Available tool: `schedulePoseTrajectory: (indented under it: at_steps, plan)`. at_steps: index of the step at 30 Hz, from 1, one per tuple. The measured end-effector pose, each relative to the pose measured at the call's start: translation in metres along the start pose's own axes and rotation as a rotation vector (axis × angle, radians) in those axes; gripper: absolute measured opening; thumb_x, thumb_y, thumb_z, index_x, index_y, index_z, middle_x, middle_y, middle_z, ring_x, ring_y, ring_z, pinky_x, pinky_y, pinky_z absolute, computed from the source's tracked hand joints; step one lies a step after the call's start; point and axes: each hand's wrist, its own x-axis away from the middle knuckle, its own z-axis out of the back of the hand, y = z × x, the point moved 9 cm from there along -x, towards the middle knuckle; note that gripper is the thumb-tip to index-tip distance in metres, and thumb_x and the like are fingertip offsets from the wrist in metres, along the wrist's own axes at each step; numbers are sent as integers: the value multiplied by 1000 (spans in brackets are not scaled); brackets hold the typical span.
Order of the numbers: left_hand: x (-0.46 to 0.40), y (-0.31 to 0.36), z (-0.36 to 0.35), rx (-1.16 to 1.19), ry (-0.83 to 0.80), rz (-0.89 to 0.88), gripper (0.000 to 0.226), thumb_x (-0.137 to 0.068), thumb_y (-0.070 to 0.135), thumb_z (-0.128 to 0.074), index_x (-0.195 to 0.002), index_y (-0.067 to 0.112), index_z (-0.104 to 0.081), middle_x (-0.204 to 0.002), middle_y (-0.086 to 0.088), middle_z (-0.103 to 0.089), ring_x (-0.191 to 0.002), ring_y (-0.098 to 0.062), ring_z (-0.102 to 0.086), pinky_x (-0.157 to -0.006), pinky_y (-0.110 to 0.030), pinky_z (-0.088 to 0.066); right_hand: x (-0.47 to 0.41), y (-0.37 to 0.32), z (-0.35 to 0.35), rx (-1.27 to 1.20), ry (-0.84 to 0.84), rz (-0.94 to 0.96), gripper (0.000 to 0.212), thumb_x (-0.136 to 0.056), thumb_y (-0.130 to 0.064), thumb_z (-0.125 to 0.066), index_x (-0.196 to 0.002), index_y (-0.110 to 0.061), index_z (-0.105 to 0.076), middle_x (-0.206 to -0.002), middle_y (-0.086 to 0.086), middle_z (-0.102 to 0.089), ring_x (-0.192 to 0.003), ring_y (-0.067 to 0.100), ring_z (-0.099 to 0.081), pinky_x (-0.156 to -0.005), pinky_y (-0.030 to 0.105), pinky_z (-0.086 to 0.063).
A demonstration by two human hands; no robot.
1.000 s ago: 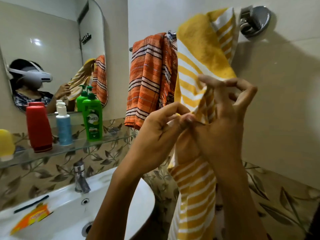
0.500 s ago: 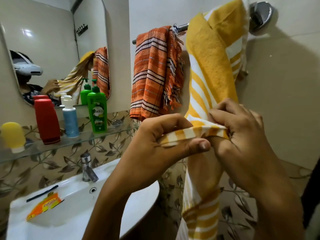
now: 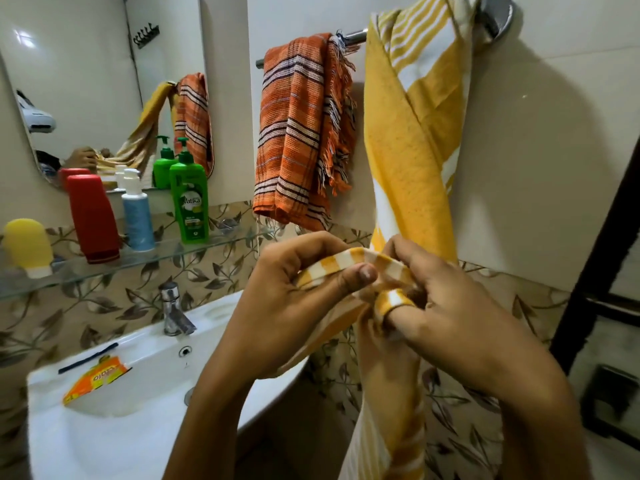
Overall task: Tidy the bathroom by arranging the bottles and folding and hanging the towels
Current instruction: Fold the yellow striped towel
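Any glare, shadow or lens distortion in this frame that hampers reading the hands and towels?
Head view: wide-angle bending curves the mirror edge; glare spots on the rail bracket; the yellow towel throws a soft shadow on the wall; both hands, left hand and right hand, are sharp.
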Motion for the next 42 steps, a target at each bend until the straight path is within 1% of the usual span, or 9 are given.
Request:
schedulePoseTrajectory:
  at_steps: [2, 5, 9, 15, 22, 27, 36, 39, 42]
  plan:
    - [5, 0, -2, 4, -10, 15, 17, -77, 35, -69, -83, 20, -65, -78, 1, -66, -66, -9, -62, -55, -20, -48, 6, 3, -11, -1, -148, -40, 25, -73, -32, -56, -97, -33, -49, -77, -3, -60, -67, 10, -58, -58, 36, -53]
    - [13, 0, -10, -14, -89, 43, 16, -78, 33, -67, -83, 17, -67, -76, -1, -66, -64, -10, -61, -55, -21, -47, 24, 5, -33, -14, -490, -55, 44, -77, -30, -65, -104, -56, -43, -94, -24, -62, -81, -8, -61, -60, 12, -51]
    - [25, -2, -18, -28, -223, 105, 21, -77, 37, -67, -83, 17, -69, -78, -4, -68, -68, -16, -63, -60, -27, -50, 45, 1, -40, -13, -754, 10, 57, -72, -40, -78, -108, -64, -41, -110, -35, -54, -100, -18, -51, -85, 3, -43]
    - [23, -3, -25, -140, -113, 100, 11, -77, 38, -66, -77, 27, -65, -72, 6, -65, -64, -2, -59, -57, -12, -44, 34, 10, -27, -106, -686, 102, 30, -88, -47, -56, -115, -35, -55, -112, -15, -63, -103, -1, -58, -94, 32, -47]
    - [30, -52, -49, -218, -26, 274, 11, -77, 33, -69, -75, 23, -66, -68, 11, -62, -63, 3, -55, -58, -8, -38, 16, 77, -52, -248, -690, 49, 28, -92, -36, -51, -117, -25, -57, -113, -1, -63, -102, 14, -60, -96, 40, -46]
    - [56, -82, -48, -250, 60, 428, 9, -76, 30, -73, -75, 26, -65, -67, 15, -62, -64, 5, -55, -57, -9, -37, -1, 97, -61, -434, -596, 73, 30, -78, -46, -48, -86, -19, -57, -82, 0, -56, -69, 4, -51, -67, 20, -44]
    - [124, -80, -36, -109, 162, 663, 22, -78, 25, -68, -81, 26, -46, -79, 9, -55, -73, -7, -55, -62, -15, -45, -16, 124, -93, -554, -553, 76, 21, -91, -26, -57, -70, -23, -60, -62, -15, -59, -58, -7, -53, -59, 6, -41]
    - [133, -71, -37, -112, 60, 712, 6, -88, 15, -58, -86, 21, -56, -82, 15, -60, -81, -2, -56, -73, -12, -45, -13, 124, -108, -577, -565, 73, 20, -88, -20, -60, -69, -24, -58, -70, -9, -59, -70, 4, -53, -70, 20, -41]
    - [144, -72, -35, -149, -15, 778, 16, -90, 18, -53, -99, 22, -66, -96, 11, -65, -90, -3, -60, -75, -12, -46, -6, 121, -120, -619, -572, 61, 18, -84, -16, -66, -73, -28, -58, -79, 1, -56, -76, 16, -50, -72, 30, -39]
